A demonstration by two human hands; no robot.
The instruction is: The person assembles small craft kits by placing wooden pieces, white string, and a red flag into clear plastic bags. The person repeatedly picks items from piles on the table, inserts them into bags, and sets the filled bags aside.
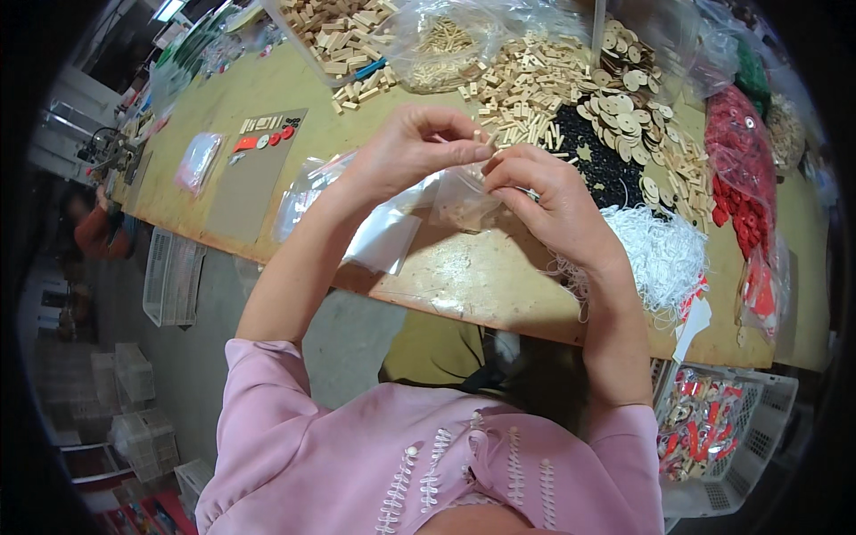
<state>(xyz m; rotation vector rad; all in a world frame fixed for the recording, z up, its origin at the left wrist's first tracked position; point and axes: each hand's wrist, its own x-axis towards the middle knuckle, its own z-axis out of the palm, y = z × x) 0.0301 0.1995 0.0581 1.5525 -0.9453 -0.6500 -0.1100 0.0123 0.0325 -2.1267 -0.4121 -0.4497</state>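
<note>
Both my hands meet over the table's near middle. My left hand [410,153] is closed, its thumb and fingers pinching a small wooden peg [489,140]. Close beside it, my right hand [555,201] is closed on the upper edge of a see-through plastic bag [462,198]. The bag hangs below the fingers; small pale pieces seem to lie at its bottom, too blurred to name. Just beyond the hands are a heap of short wooden sticks [535,127] and a pile of drilled wooden blocks [528,76].
Flat see-through bags [383,236] lie under my left forearm. Black beads [580,160], wooden discs [620,120], white string [655,254] and red pieces [744,209] spread to the right. A sample board [245,192] lies left. A crate of filled packets [700,428] stands below the right edge.
</note>
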